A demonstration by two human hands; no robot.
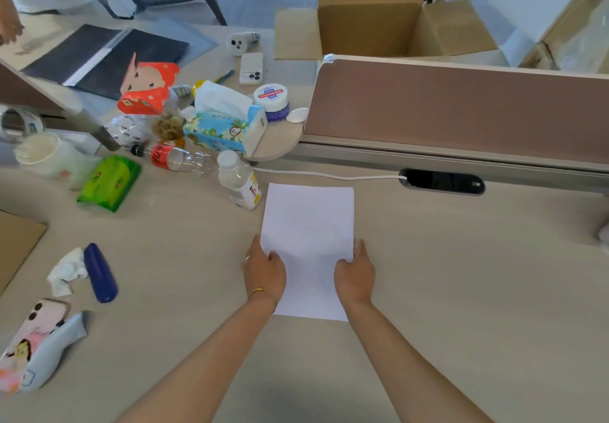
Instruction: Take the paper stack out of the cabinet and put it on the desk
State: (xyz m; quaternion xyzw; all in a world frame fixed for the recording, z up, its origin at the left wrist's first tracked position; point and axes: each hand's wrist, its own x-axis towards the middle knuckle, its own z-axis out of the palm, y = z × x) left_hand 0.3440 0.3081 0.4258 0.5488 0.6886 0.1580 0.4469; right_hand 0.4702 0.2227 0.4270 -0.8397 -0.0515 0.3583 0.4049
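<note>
A white paper stack (pixel 308 225) lies flat on the beige desk (pixel 461 274), in the middle of the view. My left hand (pixel 265 269) grips its left edge, thumb on top of the sheets. My right hand (pixel 355 274) holds the right edge the same way. Both forearms reach in from the bottom of the frame. No cabinet is in view.
Left of the paper stand a small white bottle (pixel 239 180), a lying cola bottle (pixel 174 157), a tissue box (pixel 227 126), a green packet (pixel 110 182), a blue case (pixel 100 272) and a phone (pixel 33 340). A brown divider panel (pixel 461 106) and a cable port (pixel 443 181) lie behind.
</note>
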